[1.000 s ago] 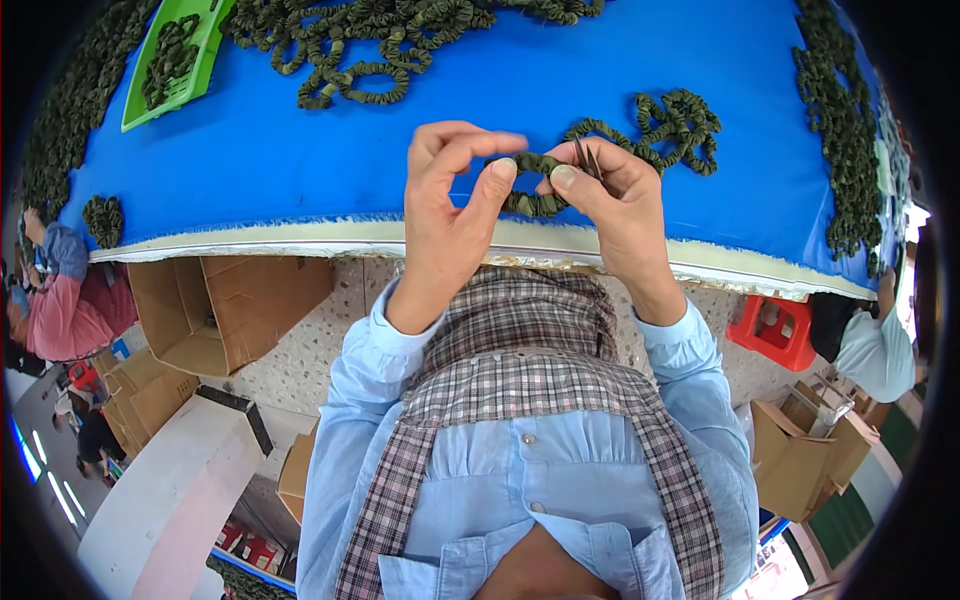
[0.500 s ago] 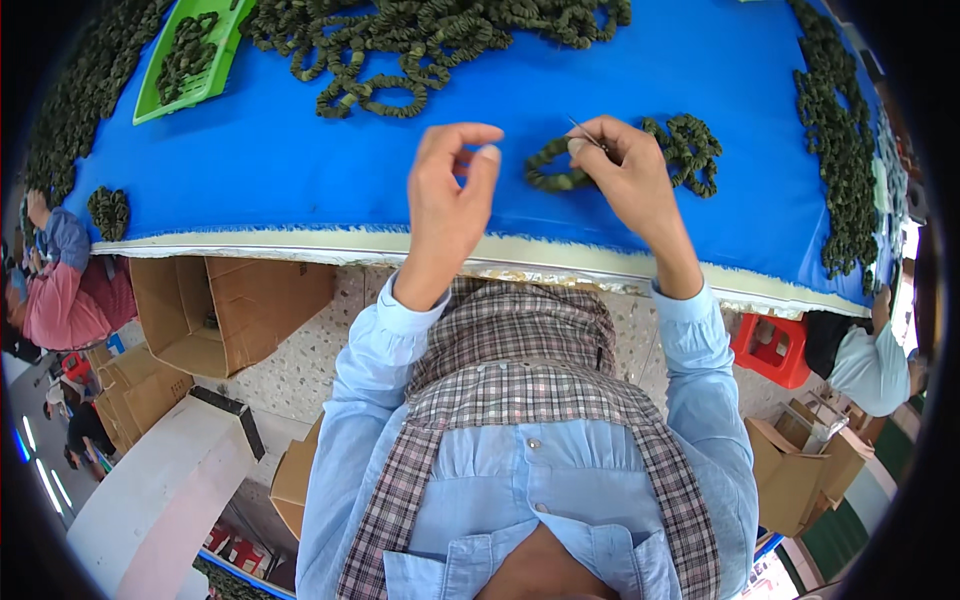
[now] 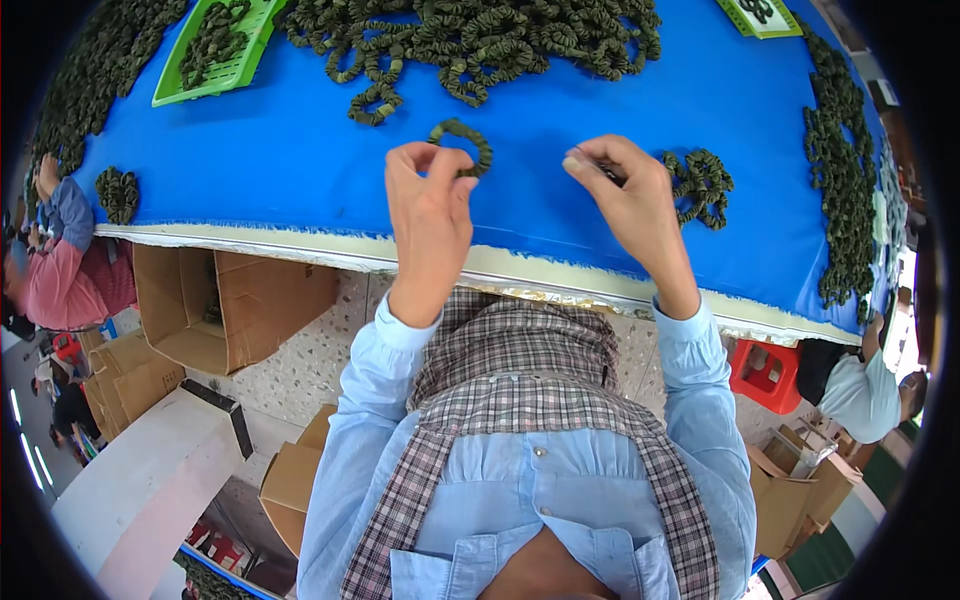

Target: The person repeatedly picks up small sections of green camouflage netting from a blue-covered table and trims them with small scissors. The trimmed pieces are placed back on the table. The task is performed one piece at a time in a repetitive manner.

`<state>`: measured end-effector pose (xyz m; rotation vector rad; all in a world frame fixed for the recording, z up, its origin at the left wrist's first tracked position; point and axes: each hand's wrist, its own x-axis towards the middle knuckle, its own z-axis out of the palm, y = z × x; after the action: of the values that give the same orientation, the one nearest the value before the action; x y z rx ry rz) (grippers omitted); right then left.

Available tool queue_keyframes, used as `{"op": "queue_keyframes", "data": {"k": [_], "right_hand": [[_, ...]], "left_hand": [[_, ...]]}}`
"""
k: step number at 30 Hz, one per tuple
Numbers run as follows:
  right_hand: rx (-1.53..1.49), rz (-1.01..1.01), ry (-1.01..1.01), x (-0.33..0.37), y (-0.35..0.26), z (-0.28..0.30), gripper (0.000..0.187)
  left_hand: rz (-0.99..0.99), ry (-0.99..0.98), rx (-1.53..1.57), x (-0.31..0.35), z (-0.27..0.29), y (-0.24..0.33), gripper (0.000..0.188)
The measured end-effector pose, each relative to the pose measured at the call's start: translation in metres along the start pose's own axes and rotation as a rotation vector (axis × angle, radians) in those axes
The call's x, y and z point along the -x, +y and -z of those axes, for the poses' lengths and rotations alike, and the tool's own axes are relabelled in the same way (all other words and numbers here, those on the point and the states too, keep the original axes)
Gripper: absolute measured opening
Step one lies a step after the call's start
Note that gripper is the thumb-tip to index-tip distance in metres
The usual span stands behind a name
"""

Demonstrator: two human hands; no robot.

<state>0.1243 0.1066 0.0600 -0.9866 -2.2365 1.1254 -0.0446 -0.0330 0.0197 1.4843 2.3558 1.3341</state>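
A ruffled dark green scrunchie [image 3: 484, 150] is pinched by my left hand [image 3: 430, 205] above the blue cloth-covered table. To its right, my right hand [image 3: 635, 190] is closed around a small dark metal tool [image 3: 611, 176]. Most of that tool is hidden in the fingers, so its kind cannot be made out. Just beyond my right hand lies a small cluster of scrunchies [image 3: 705, 190], close to but apart from it. A large heap of the same scrunchies [image 3: 480, 45] spreads over the far side of the table [image 3: 330, 170].
A green basket [image 3: 255, 65] with scrunchies stands far left, another tray [image 3: 770, 32] far right. More scrunchies pile along both sides [image 3: 838, 170]. Below the table edge are cardboard boxes [image 3: 275, 310] and a red stool [image 3: 765, 375]. Other people [image 3: 75, 260] sit at both sides.
The scrunchie has passed from my right hand into my left, which was empty with its fingers apart. It has moved leftward. My right hand keeps the tool. The view has shifted slightly.
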Motion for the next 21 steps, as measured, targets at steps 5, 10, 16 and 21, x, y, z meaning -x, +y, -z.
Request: {"op": "queue_keyframes", "data": {"k": [5,10,16,21], "right_hand": [[-0.342,-0.095,-0.064,-0.002,-0.010,-0.026,0.030],[-0.556,-0.199,-0.065,0.005,-0.007,-0.021,0.027],[-0.595,-0.266,-0.013,0.019,-0.007,-0.012,0.023],[-0.591,-0.218,0.016,0.026,-0.003,-0.010,0.022]], "left_hand": [[-0.091,-0.082,0.186,0.017,0.003,0.030,0.017],[-0.103,-0.006,0.369,0.027,-0.003,0.032,0.023],[0.497,-0.132,1.237,0.025,-0.009,0.042,0.032],[0.540,-0.172,1.259,0.024,-0.013,0.042,0.027]]}}
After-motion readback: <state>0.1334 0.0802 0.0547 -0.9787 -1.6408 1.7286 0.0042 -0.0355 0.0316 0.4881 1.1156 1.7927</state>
